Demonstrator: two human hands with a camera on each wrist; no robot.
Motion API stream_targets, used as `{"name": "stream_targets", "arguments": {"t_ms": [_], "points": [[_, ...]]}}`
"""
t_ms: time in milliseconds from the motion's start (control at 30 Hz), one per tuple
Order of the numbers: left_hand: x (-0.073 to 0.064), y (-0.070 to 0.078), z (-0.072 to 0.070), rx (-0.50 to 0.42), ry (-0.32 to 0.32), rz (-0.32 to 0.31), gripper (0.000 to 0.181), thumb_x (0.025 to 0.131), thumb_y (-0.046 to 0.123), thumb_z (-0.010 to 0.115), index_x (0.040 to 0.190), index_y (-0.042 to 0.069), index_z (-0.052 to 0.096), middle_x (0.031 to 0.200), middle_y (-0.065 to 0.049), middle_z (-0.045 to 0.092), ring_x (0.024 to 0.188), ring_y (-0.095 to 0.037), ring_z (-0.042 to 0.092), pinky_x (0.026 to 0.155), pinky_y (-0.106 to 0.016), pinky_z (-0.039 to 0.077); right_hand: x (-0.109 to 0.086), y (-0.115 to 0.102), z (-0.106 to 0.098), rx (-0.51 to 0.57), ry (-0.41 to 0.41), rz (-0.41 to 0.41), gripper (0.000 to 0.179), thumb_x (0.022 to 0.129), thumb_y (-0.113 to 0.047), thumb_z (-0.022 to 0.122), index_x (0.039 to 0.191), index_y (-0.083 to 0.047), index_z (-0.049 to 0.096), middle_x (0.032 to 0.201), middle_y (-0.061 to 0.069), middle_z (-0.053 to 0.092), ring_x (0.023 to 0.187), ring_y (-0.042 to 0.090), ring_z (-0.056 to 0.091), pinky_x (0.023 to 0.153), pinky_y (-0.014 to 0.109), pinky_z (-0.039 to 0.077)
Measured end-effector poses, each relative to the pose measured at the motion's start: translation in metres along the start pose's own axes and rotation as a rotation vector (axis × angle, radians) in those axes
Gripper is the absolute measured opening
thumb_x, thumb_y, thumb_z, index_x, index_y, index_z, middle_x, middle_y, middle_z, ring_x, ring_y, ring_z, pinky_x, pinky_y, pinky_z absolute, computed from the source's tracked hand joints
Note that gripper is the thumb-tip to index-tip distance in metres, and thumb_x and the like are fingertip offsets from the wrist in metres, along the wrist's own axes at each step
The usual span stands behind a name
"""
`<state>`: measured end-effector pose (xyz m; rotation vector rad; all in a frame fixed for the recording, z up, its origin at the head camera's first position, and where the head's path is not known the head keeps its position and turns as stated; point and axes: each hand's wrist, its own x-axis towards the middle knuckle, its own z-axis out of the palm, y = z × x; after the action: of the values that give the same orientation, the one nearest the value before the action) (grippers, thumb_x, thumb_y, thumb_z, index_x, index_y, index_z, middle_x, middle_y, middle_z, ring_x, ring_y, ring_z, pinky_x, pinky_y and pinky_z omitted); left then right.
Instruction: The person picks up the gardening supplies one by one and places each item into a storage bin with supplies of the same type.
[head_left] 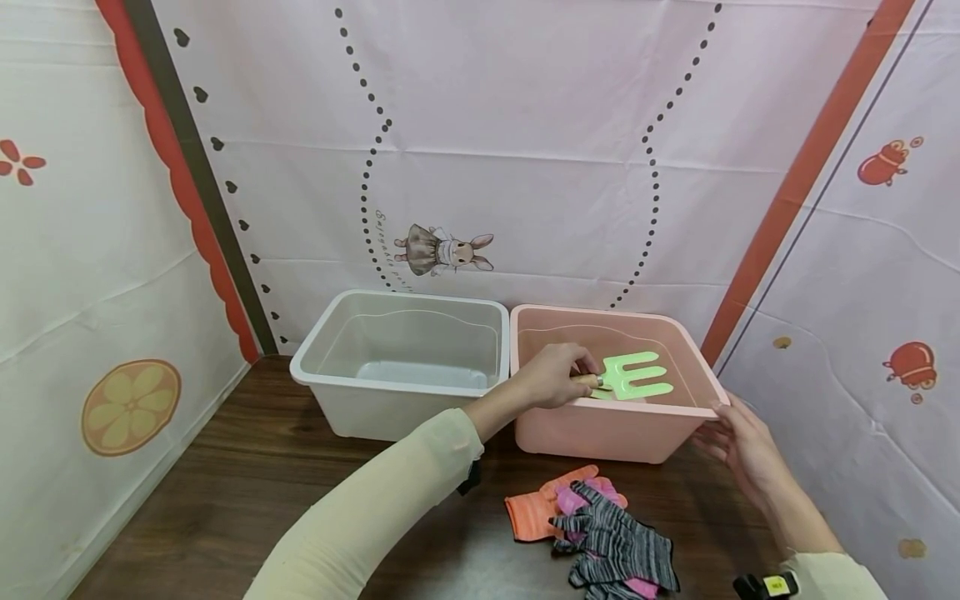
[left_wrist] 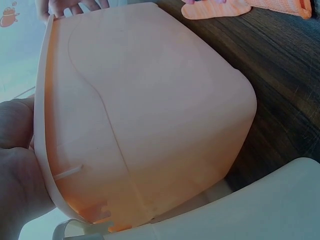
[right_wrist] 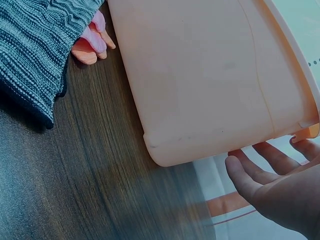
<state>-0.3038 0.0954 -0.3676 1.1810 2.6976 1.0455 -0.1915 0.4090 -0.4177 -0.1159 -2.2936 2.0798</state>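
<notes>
My left hand (head_left: 551, 377) reaches over the front rim of the pink plastic bin (head_left: 592, 433) and grips a hand fork (head_left: 637, 377) by its wooden handle. The fork's light green tines point right, over the bin's opening. Another bit of light green shows just below the fork's neck, mostly hidden. At the bin's front right corner, my right hand (head_left: 742, 442) holds the rim, with fingers under the lip in the right wrist view. From the left wrist, the bin's outer wall hides the fork, and the left palm (left_wrist: 20, 165) shows beside the rim.
A grey-white bin (head_left: 420, 400) stands immediately left of the pink one. In front lie several knit gloves: an orange glove (head_left: 532, 510), a pink one and a grey striped glove (head_left: 622, 542) on top. Printed fabric walls (head_left: 510, 167) enclose the dark wooden table (head_left: 217, 508).
</notes>
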Motion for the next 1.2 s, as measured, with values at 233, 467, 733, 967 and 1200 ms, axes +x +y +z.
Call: {"name": "stream_targets", "arguments": {"t_ms": [233,467,733,967,1200], "points": [[-0.001,-0.0014,0.0005,0.02,0.001,0.014,0.016,0.1,0.02,0.077,0.113,0.012,0.075,0.105,0.003,0.07,0.097,-0.008,0.064,0.083,-0.016,0.052,-0.0003,0.0003,0.0009,0.011,-0.005,-0.008,0.07,0.115,-0.039,0.044,0.169,-0.008,0.014,0.116,-0.023,0.068,0.101,0.001,0.068,0.085,0.023,0.061],[-0.0008,0.0007,0.0006,0.023,-0.003,0.012,0.016,0.099,0.019,0.077,0.113,0.013,0.076,0.106,0.003,0.071,0.099,-0.008,0.065,0.082,-0.016,0.052,-0.0024,0.0004,0.0001,0.037,-0.008,-0.024,0.068,0.114,-0.04,0.046,0.169,-0.011,0.018,0.115,-0.022,0.07,0.101,0.002,0.07,0.085,0.023,0.061],[-0.0012,0.0011,0.0005,0.02,0.005,0.001,0.015,0.098,0.017,0.078,0.112,0.013,0.076,0.106,0.003,0.07,0.098,-0.008,0.064,0.082,-0.016,0.051,-0.0023,-0.0008,0.0009,0.034,-0.015,-0.041,0.066,0.114,-0.04,0.045,0.168,-0.011,0.021,0.112,-0.02,0.07,0.1,0.003,0.071,0.085,0.024,0.062],[-0.0005,-0.0009,0.0015,0.011,0.005,0.018,0.018,0.097,0.015,0.079,0.113,0.008,0.075,0.105,0.001,0.071,0.094,-0.006,0.065,0.082,-0.014,0.052,-0.0023,-0.0004,0.0008,0.034,-0.013,-0.029,0.064,0.115,-0.038,0.045,0.168,-0.011,0.02,0.111,-0.02,0.071,0.1,0.004,0.07,0.085,0.025,0.062],[0.0016,-0.0028,0.0016,0.015,0.007,0.034,0.025,0.094,0.01,0.081,0.117,0.003,0.074,0.109,-0.003,0.072,0.097,-0.008,0.067,0.085,-0.014,0.053,-0.0026,-0.0007,0.0013,0.025,-0.018,-0.041,0.066,0.115,-0.037,0.045,0.169,-0.009,0.018,0.113,-0.021,0.07,0.102,0.004,0.07,0.085,0.024,0.062]]}}
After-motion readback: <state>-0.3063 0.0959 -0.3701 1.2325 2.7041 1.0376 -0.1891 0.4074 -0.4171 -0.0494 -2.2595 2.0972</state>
